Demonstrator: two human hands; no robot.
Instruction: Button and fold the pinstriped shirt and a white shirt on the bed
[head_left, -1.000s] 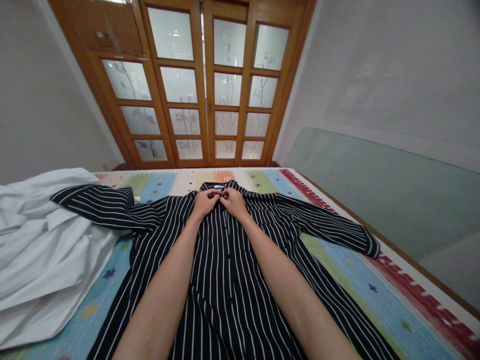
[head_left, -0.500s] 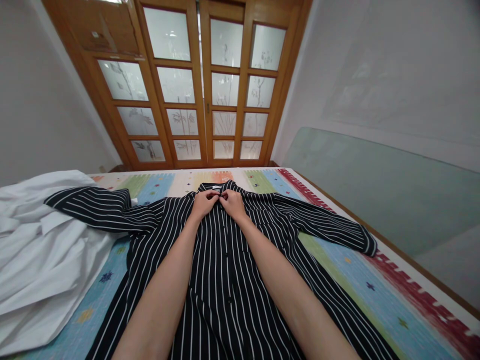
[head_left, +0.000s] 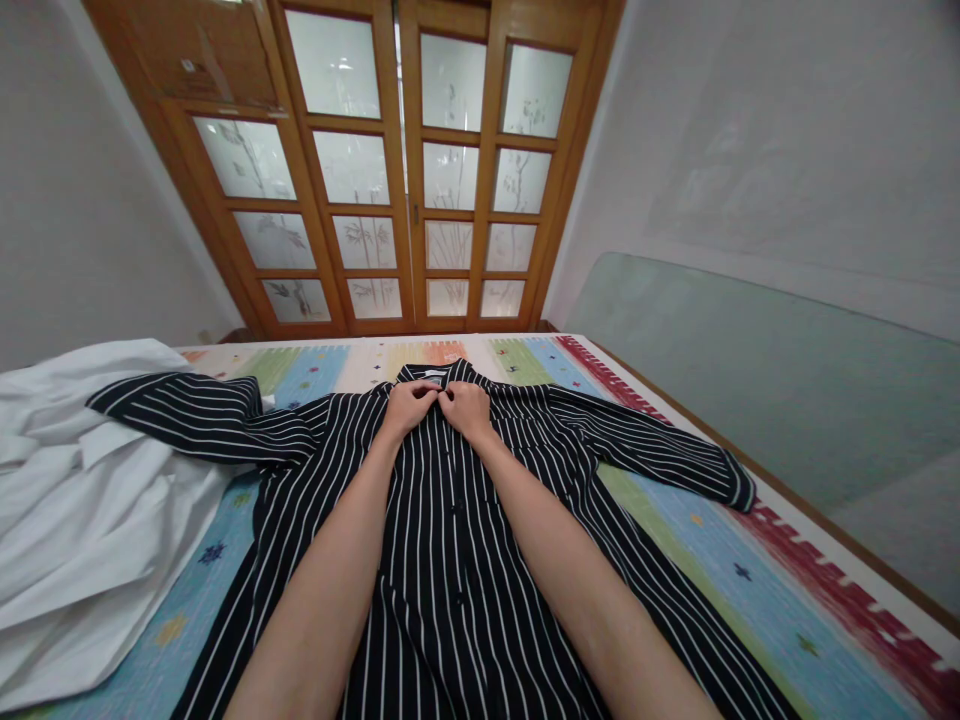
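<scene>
A black shirt with white stripes [head_left: 420, 500] lies front up on a patterned bedspread, its sleeves spread to both sides. Just below the collar, my left hand [head_left: 409, 407] pinches the front edge of the shirt. My right hand [head_left: 466, 408] grips the same spot from the other side, so the fingertips of both hands meet at the placket. Whatever button or buttonhole sits between them is hidden by the fingers. Farther down, dark buttons show along the placket.
Crumpled white cloth [head_left: 82, 540] lies at the left, under the shirt's left-hand sleeve. The colourful bedspread [head_left: 720, 560] extends to the right edge, beside a pale green headboard-like panel [head_left: 750, 360]. Wooden doors with frosted panes [head_left: 412, 230] stand at the far end.
Both hands stay at the collar; only the fingers shift slightly, with the right hand's fingers curled a little more. The shirt lies as before.
</scene>
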